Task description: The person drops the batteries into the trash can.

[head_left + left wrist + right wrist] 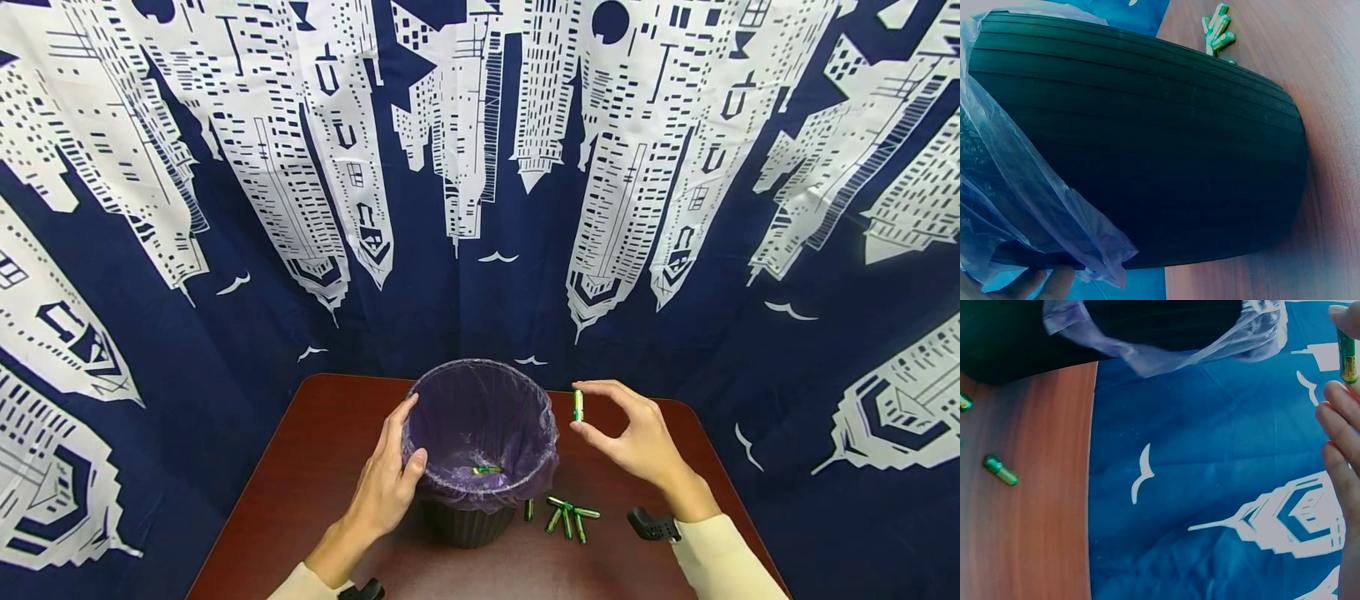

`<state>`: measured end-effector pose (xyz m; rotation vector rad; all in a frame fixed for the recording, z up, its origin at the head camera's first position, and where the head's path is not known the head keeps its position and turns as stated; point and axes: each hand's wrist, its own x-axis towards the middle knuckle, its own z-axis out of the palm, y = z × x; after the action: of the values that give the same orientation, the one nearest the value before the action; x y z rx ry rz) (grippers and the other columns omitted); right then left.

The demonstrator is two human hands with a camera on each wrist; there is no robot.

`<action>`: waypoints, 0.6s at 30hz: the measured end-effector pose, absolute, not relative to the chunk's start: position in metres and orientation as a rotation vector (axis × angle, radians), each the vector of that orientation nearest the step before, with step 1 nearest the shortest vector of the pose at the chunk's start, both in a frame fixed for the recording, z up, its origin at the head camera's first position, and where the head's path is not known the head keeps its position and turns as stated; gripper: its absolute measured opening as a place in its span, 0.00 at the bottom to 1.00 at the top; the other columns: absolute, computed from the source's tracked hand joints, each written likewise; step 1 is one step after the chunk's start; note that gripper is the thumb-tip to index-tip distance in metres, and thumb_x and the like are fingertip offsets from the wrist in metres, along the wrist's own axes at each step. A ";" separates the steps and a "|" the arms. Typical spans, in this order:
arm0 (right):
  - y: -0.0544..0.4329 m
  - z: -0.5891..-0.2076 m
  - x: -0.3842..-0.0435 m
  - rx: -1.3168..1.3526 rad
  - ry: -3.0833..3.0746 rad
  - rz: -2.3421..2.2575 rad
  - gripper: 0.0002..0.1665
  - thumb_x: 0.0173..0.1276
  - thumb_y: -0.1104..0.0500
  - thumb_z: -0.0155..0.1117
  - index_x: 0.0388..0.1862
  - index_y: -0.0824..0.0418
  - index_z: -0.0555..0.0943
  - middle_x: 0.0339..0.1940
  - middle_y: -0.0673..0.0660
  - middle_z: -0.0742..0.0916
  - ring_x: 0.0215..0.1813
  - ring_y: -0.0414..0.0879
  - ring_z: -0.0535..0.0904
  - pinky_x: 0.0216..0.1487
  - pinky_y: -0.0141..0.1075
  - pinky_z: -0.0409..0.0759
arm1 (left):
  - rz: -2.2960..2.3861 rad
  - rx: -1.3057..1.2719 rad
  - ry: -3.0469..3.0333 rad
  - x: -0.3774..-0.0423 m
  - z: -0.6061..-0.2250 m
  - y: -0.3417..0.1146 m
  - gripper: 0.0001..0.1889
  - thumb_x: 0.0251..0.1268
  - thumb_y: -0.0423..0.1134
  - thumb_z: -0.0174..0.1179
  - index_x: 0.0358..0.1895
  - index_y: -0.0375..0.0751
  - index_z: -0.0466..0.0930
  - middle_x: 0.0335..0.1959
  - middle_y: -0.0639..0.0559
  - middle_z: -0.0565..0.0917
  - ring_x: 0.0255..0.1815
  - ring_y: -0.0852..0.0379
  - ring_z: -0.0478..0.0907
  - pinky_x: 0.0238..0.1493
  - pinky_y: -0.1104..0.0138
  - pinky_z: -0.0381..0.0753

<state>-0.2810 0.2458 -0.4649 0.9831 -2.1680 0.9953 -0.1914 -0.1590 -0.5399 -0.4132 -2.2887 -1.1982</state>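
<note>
A dark ribbed wastebasket [468, 527] stands upright, lined with a translucent purple bag [536, 492] folded over its rim. My left hand [384, 487] rests against its left side, fingers fairly straight along the rim and thumb at the near edge. Beyond the basket's right rim, my right hand [641, 437] pinches a green and gold battery [578, 406] upright between thumb and forefinger. The right wrist view also has that battery [1347, 359], with the other fingers extended below it. Inside the liner lie green batteries [487, 470].
Several more green batteries [567, 512] lie clustered on the reddish-brown table [262, 508], right of the basket. One battery [528, 509] is close by its base. Behind the table hangs a navy curtain [457, 317] with white upside-down buildings.
</note>
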 end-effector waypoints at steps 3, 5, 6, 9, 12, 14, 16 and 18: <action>0.240 -0.456 -0.283 0.999 -2.218 0.973 0.38 0.57 0.64 0.95 0.68 0.57 0.92 0.62 0.55 0.97 0.66 0.50 0.93 0.77 0.20 0.75 | -1.186 -0.418 -2.285 -0.191 -0.541 -0.158 0.40 0.88 0.55 0.54 0.95 0.47 0.61 0.92 0.42 0.70 0.82 0.30 0.81 0.64 0.28 0.89; 0.236 -0.451 -0.284 0.996 -2.253 0.973 0.37 0.59 0.62 0.95 0.68 0.56 0.92 0.63 0.53 0.97 0.68 0.48 0.93 0.76 0.20 0.75 | -1.177 -0.420 -2.283 -0.191 -0.542 -0.158 0.40 0.87 0.53 0.55 0.95 0.47 0.60 0.92 0.42 0.70 0.82 0.31 0.81 0.64 0.29 0.89; 0.234 -0.448 -0.285 0.993 -2.270 0.977 0.36 0.60 0.61 0.95 0.68 0.55 0.92 0.63 0.52 0.97 0.68 0.47 0.92 0.77 0.20 0.75 | -1.173 -0.419 -2.282 -0.191 -0.542 -0.158 0.40 0.87 0.53 0.55 0.95 0.47 0.60 0.92 0.42 0.70 0.82 0.31 0.81 0.65 0.29 0.89; 0.227 -0.443 -0.287 1.007 -2.291 0.977 0.35 0.61 0.59 0.94 0.68 0.54 0.92 0.63 0.50 0.96 0.69 0.46 0.92 0.77 0.20 0.75 | -1.167 -0.416 -2.281 -0.191 -0.542 -0.158 0.39 0.88 0.54 0.54 0.95 0.47 0.60 0.92 0.43 0.70 0.83 0.32 0.81 0.65 0.29 0.89; 0.218 -0.438 -0.290 1.051 -2.283 0.966 0.35 0.61 0.59 0.94 0.68 0.54 0.92 0.63 0.49 0.96 0.68 0.48 0.93 0.77 0.21 0.75 | -1.164 -0.419 -2.279 -0.191 -0.542 -0.158 0.39 0.90 0.56 0.53 0.95 0.46 0.60 0.92 0.42 0.70 0.82 0.32 0.81 0.66 0.30 0.88; 0.213 -0.435 -0.291 1.082 -2.267 0.968 0.35 0.61 0.59 0.94 0.67 0.54 0.92 0.62 0.50 0.97 0.67 0.50 0.93 0.77 0.21 0.76 | -1.167 -0.424 -2.276 -0.191 -0.541 -0.159 0.39 0.89 0.55 0.54 0.95 0.45 0.61 0.92 0.41 0.70 0.82 0.32 0.82 0.65 0.30 0.89; 0.207 -0.432 -0.292 1.108 -2.248 0.971 0.35 0.60 0.59 0.94 0.67 0.55 0.92 0.62 0.51 0.97 0.67 0.51 0.93 0.76 0.22 0.77 | -1.170 -0.425 -2.277 -0.191 -0.541 -0.159 0.39 0.89 0.56 0.54 0.95 0.46 0.61 0.92 0.42 0.70 0.82 0.33 0.82 0.65 0.30 0.89; 0.201 -0.427 -0.294 1.132 -2.233 0.980 0.34 0.61 0.59 0.94 0.67 0.56 0.92 0.62 0.52 0.97 0.67 0.52 0.94 0.76 0.22 0.77 | -1.174 -0.425 -2.276 -0.191 -0.541 -0.160 0.39 0.90 0.57 0.53 0.95 0.46 0.61 0.92 0.42 0.70 0.82 0.33 0.82 0.65 0.30 0.89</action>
<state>-0.2939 0.2014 -0.4273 1.1319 -2.2332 0.9803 -0.1911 -0.1597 -0.5412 -0.4249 -2.2765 -1.1741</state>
